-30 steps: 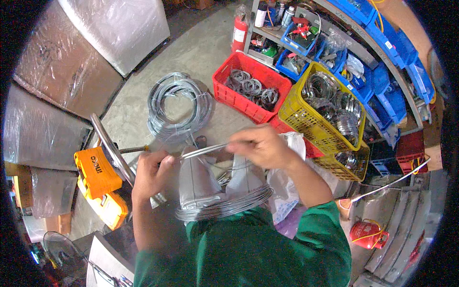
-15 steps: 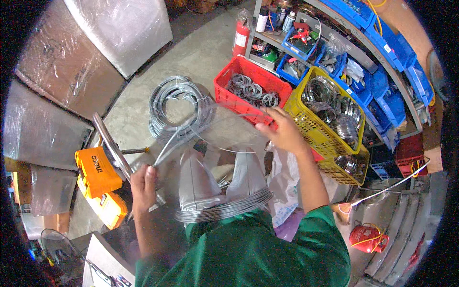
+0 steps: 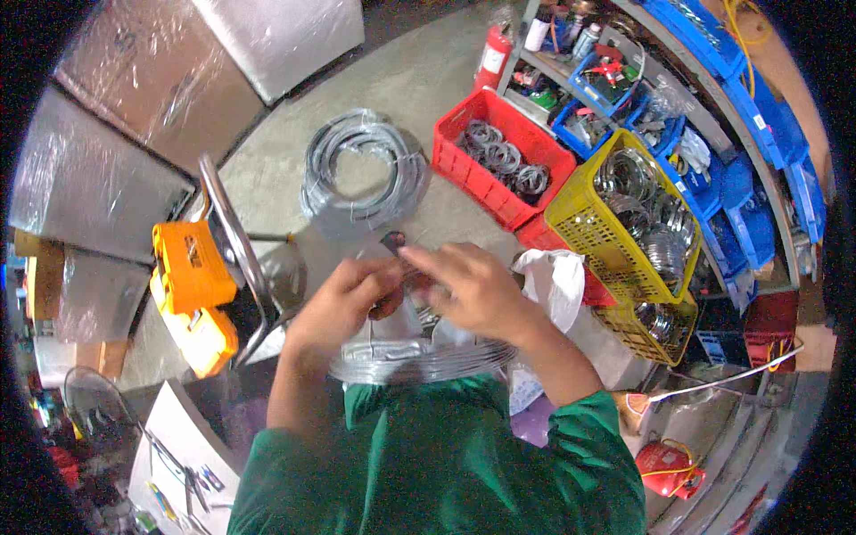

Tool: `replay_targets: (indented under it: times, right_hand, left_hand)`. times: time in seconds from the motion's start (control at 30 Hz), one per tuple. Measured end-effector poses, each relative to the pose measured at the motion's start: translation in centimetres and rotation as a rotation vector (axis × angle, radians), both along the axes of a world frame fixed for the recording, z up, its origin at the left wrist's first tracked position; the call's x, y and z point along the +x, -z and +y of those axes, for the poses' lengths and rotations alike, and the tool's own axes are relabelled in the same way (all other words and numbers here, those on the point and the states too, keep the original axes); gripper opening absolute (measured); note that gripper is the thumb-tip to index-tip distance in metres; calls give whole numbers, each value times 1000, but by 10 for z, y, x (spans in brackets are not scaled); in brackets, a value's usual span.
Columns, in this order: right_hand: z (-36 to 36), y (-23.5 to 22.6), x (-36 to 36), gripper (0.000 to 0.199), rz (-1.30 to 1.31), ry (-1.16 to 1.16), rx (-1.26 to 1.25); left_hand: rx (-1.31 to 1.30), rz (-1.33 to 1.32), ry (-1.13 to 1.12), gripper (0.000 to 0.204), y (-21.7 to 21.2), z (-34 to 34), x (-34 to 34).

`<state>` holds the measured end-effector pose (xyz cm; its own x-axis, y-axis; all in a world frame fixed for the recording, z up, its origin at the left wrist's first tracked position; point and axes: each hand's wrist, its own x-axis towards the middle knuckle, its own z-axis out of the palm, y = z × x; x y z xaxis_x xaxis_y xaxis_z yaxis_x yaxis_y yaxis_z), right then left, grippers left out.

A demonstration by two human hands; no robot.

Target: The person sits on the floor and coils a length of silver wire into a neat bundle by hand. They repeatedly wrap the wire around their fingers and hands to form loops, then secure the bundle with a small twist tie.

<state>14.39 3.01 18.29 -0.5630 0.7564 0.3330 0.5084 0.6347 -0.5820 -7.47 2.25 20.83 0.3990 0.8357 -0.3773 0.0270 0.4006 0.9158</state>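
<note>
My left hand (image 3: 341, 308) and my right hand (image 3: 486, 299) meet in front of my lap, fingers curled towards each other. Both look closed, the right one smeared by motion; whatever lies between the fingers is too blurred and covered to make out. A small dark thing (image 3: 392, 241) shows just beyond the fingertips; its kind is unclear. Across my lap, below the hands, rests a coil of silvery wire (image 3: 419, 364). On the floor ahead lies a larger coil of grey wire (image 3: 323, 183), bound at spots with short ties.
To the right stand a red crate (image 3: 464, 183) and a yellow crate (image 3: 571, 227) with small wire coils, near shelves with blue bins (image 3: 744, 209). On the left are an orange case (image 3: 194, 267), a bent metal tube (image 3: 234, 234) and wrapped boxes (image 3: 160, 80). A fire extinguisher (image 3: 493, 58) stands behind.
My hands were wide apart with wire strands stretched at them; now they have come together in the middle. The strands no longer show over the floor coil. The view has shifted slightly.
</note>
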Motion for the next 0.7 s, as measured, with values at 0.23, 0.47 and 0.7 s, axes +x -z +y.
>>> replay_targets:
  times: [0.23,0.47,0.7]
  right_hand:
    - [-3,46,8,30,400,163,-429]
    - [-3,44,6,22,357,93,-480]
    - [0,43,-9,17,302,90,-444]
  left_hand:
    - [99,48,116,36,31,3,-49]
    - [96,15,-191,25,43,-19,-53]
    - [358,323,-238,21,55,-18,-31]
